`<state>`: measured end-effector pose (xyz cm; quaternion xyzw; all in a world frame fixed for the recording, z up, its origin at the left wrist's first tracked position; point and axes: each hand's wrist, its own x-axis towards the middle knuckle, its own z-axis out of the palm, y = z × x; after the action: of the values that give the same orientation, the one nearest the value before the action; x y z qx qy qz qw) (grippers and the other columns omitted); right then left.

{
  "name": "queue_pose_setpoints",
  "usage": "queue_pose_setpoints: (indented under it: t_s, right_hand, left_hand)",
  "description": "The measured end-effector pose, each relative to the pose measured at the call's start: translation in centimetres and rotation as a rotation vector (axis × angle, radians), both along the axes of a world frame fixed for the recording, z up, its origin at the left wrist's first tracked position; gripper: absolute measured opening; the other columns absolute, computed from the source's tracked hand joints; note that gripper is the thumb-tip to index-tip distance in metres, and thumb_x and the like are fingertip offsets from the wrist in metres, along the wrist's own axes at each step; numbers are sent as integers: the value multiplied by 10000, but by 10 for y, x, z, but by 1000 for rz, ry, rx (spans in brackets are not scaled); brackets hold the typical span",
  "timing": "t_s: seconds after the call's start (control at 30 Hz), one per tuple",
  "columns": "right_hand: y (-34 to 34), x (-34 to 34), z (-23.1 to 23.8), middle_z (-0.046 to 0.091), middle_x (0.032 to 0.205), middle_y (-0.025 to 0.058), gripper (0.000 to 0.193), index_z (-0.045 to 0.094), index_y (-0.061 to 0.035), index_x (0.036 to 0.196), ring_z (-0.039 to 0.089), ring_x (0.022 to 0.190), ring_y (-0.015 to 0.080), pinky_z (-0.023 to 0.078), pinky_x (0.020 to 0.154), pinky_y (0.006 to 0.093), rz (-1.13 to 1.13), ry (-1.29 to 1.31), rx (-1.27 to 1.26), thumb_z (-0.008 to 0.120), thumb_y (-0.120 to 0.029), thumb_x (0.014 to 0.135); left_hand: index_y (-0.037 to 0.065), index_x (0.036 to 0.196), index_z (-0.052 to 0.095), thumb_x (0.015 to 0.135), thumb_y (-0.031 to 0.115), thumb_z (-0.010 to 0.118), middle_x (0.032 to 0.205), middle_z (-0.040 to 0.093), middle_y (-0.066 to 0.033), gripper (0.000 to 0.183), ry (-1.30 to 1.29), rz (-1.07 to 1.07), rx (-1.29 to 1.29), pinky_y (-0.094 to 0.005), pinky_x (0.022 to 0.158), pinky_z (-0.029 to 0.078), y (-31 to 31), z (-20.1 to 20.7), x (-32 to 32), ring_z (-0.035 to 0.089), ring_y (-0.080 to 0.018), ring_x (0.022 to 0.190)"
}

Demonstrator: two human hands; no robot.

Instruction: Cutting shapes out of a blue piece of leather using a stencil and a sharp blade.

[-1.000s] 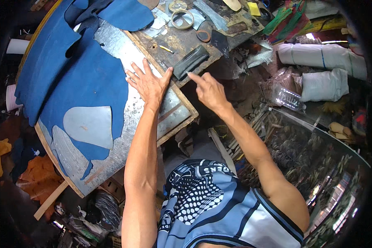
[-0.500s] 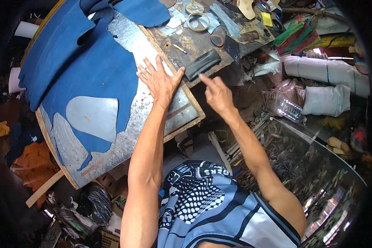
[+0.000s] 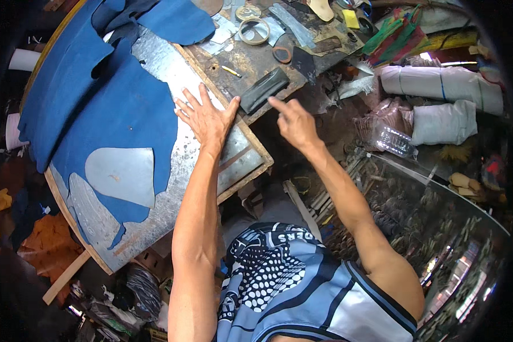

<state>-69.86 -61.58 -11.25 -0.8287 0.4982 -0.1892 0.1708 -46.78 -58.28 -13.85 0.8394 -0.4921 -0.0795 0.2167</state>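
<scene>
My left hand (image 3: 206, 121) lies flat and spread on the bare metal tabletop (image 3: 154, 60), its thumb across the wooden edge strip (image 3: 205, 80). Just beyond that thumb, a black, shiny oblong block (image 3: 264, 91) rests on the brown work surface. My right hand (image 3: 295, 122) hovers at the near end of the block, index finger stretched toward it and the other fingers curled. Whether the fingertip touches the block I cannot tell. A large blue leather sheet (image 3: 119, 108) covers the table's left part. On it sits a grey rounded pattern piece (image 3: 122, 176), with a narrower grey piece (image 3: 91, 208) beside it.
Beyond the block lie a pencil (image 3: 231, 71), tape rolls (image 3: 254, 31), a dark ring (image 3: 282, 55) and scraps. White wrapped rolls (image 3: 439, 88) and a clear plastic bottle (image 3: 394, 141) are at right. A wooden bar (image 3: 65, 277) juts from the table's near left corner.
The whole view has shifted, so the table sits slightly further left and lower. My left hand stays flat on the metal; my right index finger stays by the block.
</scene>
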Motion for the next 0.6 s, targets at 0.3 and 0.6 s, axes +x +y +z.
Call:
queue_pose_setpoints:
  t_s: [0.3, 0.6]
  right_hand:
    - [0, -1, -1, 566, 908, 121, 477, 627, -213, 1325, 616, 788, 314, 554, 765, 433, 41, 23, 42, 626, -48, 878]
    - [-21, -14, -5, 578, 913, 127, 481, 617, -223, 1329, 634, 806, 335, 565, 764, 450, -98, -17, 27, 611, -71, 873]
  left_hand:
    - [76, 1496, 410, 744, 752, 660, 1564, 226, -346, 1041, -12, 5, 1, -632, 1178, 77, 1, -1, 0, 109, -560, 1458]
    - [66, 1490, 416, 746, 751, 660, 1558, 233, -350, 1041, -16, -6, -7, -648, 1170, 86, 1, 0, 1, 117, -575, 1447]
